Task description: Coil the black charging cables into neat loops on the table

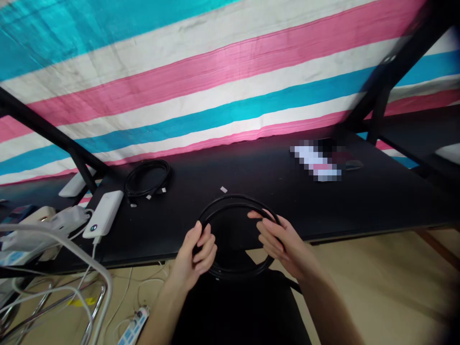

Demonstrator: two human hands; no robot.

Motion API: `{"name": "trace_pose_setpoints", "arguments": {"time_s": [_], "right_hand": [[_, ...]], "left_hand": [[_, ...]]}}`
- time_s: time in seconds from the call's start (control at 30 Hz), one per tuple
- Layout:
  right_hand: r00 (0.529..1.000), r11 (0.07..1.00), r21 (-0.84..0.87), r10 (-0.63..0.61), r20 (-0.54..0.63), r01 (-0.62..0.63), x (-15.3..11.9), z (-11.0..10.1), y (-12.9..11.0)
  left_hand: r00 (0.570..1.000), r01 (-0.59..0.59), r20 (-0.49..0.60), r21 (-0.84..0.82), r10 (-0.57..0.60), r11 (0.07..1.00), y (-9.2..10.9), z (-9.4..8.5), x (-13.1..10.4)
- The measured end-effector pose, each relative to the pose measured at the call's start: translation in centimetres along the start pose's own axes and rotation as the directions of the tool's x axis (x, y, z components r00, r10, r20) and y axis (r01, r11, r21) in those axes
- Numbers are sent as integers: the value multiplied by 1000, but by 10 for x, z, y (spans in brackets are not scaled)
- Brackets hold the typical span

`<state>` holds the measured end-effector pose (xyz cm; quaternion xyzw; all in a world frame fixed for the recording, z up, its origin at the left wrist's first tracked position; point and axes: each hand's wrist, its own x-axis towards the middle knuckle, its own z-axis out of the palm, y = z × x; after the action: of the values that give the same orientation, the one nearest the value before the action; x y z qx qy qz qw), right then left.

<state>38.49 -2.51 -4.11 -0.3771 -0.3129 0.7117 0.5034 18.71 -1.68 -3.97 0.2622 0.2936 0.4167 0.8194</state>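
The left hand gripped the left side of the coiled black cable; the right hand grasped its right side. The cable was positioned at the near edge of the counter. A second coil lay behind.

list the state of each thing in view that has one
Held cable: coiled into a loop
Left grip: closed on held cable
Right grip: closed on held cable
Other cable: coiled, lying on table
Power bank: lying flat, plugged in
Power strip: something plugged in
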Motion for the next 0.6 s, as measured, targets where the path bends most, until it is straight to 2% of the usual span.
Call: {"name": "trace_pose_setpoints", "arguments": {"time_s": [0.13,0.27,0.4,0.47,0.6], "right_hand": [[1000,996,82,22,5,-23,1,0,-12],[998,1000,10,6,-66,-5,4,-2,-18],[999,995,-92,-44,8,45,1,-6,-19],[996,984,-174,-34,78,48,-3,-8,-18],[984,944,-325,-3,177,62,-9,-8,-17]], "left_hand": [[998,21,60,50,-24,999,10,-5,0],[982,26,180,130,-49,991,7,-10,-1],[956,90,268,105,-115,990,5,-15,0],[959,103,251,128,-133,986,7,-15,-1],[985,96,111,287,-132,953,8,-5,-6]]}}
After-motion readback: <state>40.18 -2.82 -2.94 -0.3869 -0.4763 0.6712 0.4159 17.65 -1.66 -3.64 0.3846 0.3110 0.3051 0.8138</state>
